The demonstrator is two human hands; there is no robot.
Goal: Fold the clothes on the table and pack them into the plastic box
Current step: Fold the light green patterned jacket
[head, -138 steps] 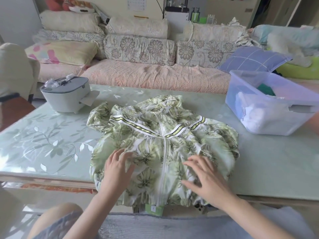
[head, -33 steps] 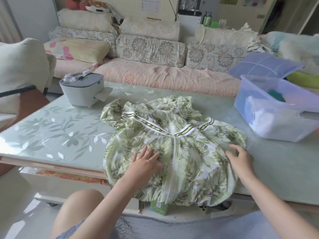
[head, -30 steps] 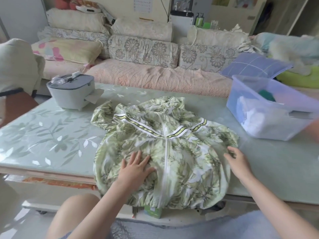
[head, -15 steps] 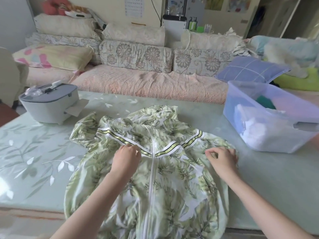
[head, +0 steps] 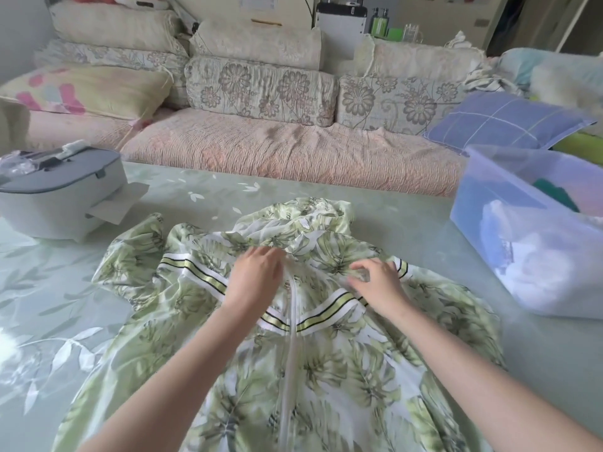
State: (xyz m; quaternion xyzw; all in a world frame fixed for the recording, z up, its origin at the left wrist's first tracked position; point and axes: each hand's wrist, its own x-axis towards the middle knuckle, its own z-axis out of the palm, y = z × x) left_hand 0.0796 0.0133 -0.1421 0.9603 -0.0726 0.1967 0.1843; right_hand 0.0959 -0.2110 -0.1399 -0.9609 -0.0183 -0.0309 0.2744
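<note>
The leaf-print jacket (head: pixel 326 370) lies front-up and spread out on the near half of the table (head: pixel 408 223), its white zip (head: pixel 292 321) closed and its hood bunched at the far end. The left hand (head: pixel 257 277) rests just left of the zip top, fingers bent down into the cloth (blur hides whether they grasp it). The right hand (head: pixel 375 283) is curled, pinching fabric above the striped band. The tabletop is glossy pale green with white leaf shapes. At the right stands the translucent plastic box (head: pixel 470 197), holding white and green cloth; at the left, a grey lidded case (head: pixel 58 190). Behind the table runs a floral-cushioned sofa (head: pixel 277 151) with a blue checked pillow (head: pixel 502 122).
</note>
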